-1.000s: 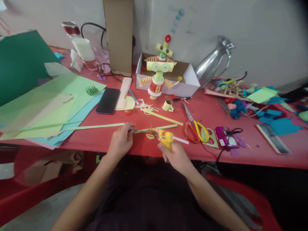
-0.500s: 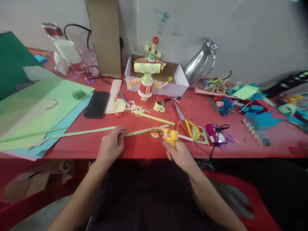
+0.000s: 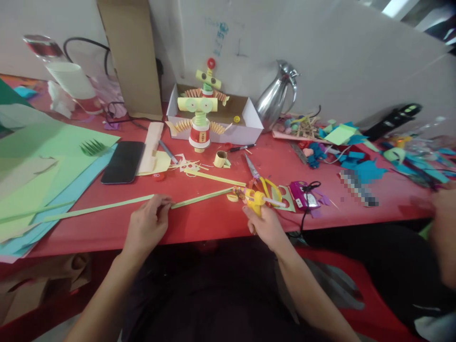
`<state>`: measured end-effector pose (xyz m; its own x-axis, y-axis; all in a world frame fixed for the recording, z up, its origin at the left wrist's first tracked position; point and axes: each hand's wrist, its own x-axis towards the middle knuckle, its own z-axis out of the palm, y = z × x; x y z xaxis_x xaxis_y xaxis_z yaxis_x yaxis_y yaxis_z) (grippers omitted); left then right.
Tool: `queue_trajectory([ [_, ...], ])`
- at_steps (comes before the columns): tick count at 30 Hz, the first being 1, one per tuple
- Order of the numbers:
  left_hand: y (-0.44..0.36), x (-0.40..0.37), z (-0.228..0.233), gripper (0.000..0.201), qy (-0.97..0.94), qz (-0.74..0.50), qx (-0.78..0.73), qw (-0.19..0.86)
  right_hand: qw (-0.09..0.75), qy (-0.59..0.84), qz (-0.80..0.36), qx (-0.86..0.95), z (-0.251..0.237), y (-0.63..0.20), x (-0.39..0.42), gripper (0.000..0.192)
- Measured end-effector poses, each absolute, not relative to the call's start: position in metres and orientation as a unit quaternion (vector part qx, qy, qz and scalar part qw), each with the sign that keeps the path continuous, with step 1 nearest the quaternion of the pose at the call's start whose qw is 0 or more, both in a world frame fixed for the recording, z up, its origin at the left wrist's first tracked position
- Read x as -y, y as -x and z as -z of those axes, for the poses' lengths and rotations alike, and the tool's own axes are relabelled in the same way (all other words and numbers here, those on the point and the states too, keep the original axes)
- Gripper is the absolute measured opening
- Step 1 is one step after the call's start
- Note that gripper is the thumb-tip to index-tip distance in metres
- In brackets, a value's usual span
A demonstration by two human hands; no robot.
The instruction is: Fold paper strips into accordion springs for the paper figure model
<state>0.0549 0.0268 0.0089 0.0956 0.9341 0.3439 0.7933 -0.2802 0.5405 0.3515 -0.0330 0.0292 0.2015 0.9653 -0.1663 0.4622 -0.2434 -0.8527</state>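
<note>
My left hand (image 3: 147,221) is closed in a pinch on a long pale green paper strip (image 3: 203,198), which lies across the red table on both sides of the fingers. A yellow hot glue gun (image 3: 254,200) is gripped in my right hand (image 3: 265,225), its nozzle pointing left at the strip's right end. Whether the nozzle touches the paper I cannot tell. Just below it is a small yellow paper piece (image 3: 232,197). Scissors with yellow handles (image 3: 270,190) lie behind the gun. A yellowish strip (image 3: 215,178) rests farther back.
Two paper-and-cup figures (image 3: 200,130) stand by a white box (image 3: 231,136). A phone (image 3: 123,162) and coloured paper sheets (image 3: 81,168) lie left. Behind are a metal jug (image 3: 272,99) and paper cup (image 3: 69,80). A purple box (image 3: 303,194) sits right. Another person's arm (image 3: 443,232) shows far right.
The view has swung right, so the table things appear farther left. The glue gun has moved rightward along the strip to its end. Another person's arm has come into view.
</note>
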Motion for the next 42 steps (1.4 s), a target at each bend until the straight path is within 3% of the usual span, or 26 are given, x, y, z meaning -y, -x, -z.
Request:
queue_trajectory([
  [14,-0.054,-0.026,-0.007,0.013,-0.736,-0.321,-0.588,0.102,0.323,0.714,-0.342,0.519,-0.033,-0.349,0.034,0.045],
  [25,-0.056,-0.025,-0.008,0.013,-0.733,-0.332,-0.581,0.123,0.317,0.657,-0.398,0.556,-0.037,-0.318,0.036,0.035],
  [42,-0.057,-0.022,-0.009,0.013,-0.740,-0.333,-0.571,0.125,0.278,0.616,-0.449,0.584,-0.044,-0.278,0.039,0.036],
])
